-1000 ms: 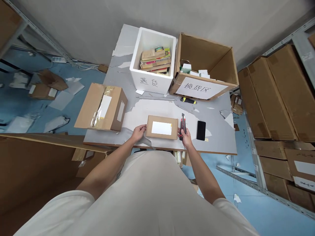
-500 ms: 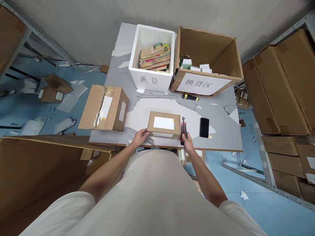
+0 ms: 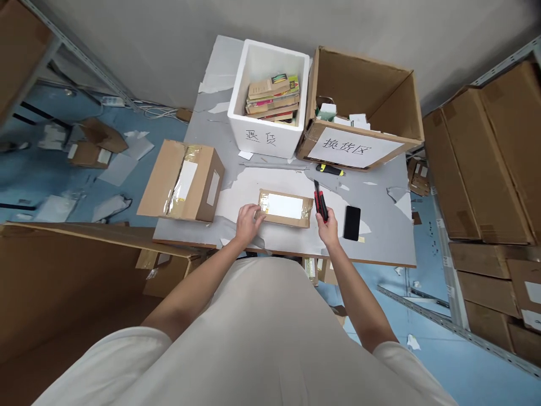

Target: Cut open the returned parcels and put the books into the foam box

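Observation:
A small cardboard box (image 3: 276, 219) lies near the table's front edge, a white label and a strip of clear tape on its upper face. My left hand (image 3: 248, 224) grips its left end, fingers bent against the cardboard. Just off the box's right end, my right hand (image 3: 328, 228) is closed around a red-and-black utility knife (image 3: 322, 206). The knife's dark tip points away from me, its blade too small to make out clearly. A black phone (image 3: 351, 223) lies to the right of that hand.
A larger taped carton (image 3: 203, 186) stands at the table's left. Behind are a white foam box (image 3: 266, 132) of books and an open carton (image 3: 380, 144) holding small boxes. A yellow-and-black cutter (image 3: 330, 169) lies before them. Stacked cartons (image 3: 473, 163) flank the right.
The small box has been turned, so a different face with label and tape is up. My left hand has shifted onto its left end. My right hand has moved the knife forward, its tip tilting left.

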`<state>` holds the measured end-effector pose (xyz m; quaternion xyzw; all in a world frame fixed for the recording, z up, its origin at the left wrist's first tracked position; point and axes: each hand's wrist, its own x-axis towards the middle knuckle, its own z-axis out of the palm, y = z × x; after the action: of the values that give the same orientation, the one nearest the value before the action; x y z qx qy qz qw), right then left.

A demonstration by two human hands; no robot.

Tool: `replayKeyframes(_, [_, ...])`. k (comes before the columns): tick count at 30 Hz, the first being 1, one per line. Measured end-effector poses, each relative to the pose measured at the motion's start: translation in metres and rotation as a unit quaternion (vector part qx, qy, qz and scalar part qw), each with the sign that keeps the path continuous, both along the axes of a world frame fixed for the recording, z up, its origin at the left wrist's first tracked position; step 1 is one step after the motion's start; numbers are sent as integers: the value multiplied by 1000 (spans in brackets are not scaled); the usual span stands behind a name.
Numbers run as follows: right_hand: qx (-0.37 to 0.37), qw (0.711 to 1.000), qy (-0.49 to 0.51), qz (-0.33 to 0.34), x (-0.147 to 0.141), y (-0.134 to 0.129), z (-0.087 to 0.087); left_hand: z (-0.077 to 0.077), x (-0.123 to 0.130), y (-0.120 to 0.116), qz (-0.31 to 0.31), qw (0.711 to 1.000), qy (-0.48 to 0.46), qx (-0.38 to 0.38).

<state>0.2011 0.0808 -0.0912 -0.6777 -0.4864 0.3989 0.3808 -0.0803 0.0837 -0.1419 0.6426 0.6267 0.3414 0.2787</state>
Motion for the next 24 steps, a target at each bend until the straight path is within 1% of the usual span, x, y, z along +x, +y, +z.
replayKeyframes(1, [17, 997, -64, 47, -1, 4, 9, 2, 1, -3, -38, 999, 26, 21])
replayKeyframes(2, [32, 986, -123, 112, -3, 10, 17, 2, 1, -6, -75, 996, 44, 36])
replayKeyframes(3, [40, 966, -175, 187, -7, 16, 26, 3, 2, -8, -107, 992, 56, 45])
replayKeyframes(4, [38, 938, -220, 266, -13, 23, 33, 2, 2, -10, -130, 988, 64, 51])
replayKeyframes(5, [30, 903, -264, 336, -20, 30, 39, 1, 2, -11, -145, 986, 69, 54])
replayKeyframes(6, [21, 867, -306, 393, -27, 37, 44, 0, 1, -12, -154, 984, 72, 55])
replayKeyframes(7, [14, 831, -344, 437, -35, 44, 47, -2, 1, -13, -161, 983, 72, 55])
replayKeyframes(9, [7, 771, -401, 495, -50, 56, 51, -5, 0, -14, -168, 982, 68, 53])
replayKeyframes(11, [8, 729, -437, 526, -61, 64, 54, -8, -1, -13, -165, 983, 64, 54])
replayKeyframes(12, [8, 715, -451, 534, -64, 66, 55, -8, -1, -13, -163, 983, 61, 54])
replayKeyframes(14, [6, 699, -470, 539, -69, 69, 57, -9, -1, -13, -159, 984, 55, 54])
replayKeyframes(20, [-10, 685, -481, 547, -72, 71, 63, -9, 0, -13, -139, 989, 36, 42])
replayKeyframes(24, [-29, 674, -503, 540, -64, 70, 65, -11, -1, -9, -141, 988, 52, 41])
